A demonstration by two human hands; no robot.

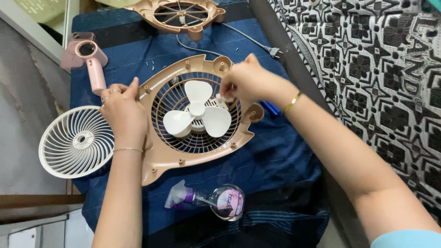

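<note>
Right grip (243, 85) pinches a half-hidden white wad; left grip (123, 112) clasps the fan housing (193, 158).

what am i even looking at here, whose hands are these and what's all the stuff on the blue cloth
This is one picture from a camera worn on a person's head, looking down at their own two bare hands. No machine is involved.

The left hand steadies the rim of a tan fan housing lying flat on a blue cloth. Inside it sit a grille and a white three-blade propeller. The right hand presses a small white wad, perhaps cloth or tissue, against the grille beside the blades.

Around it lie a white round grille on the left, a pink hair dryer above that, another tan housing piece at the top, a power cord with plug, and a clear spray bottle on its side near the person.
</note>
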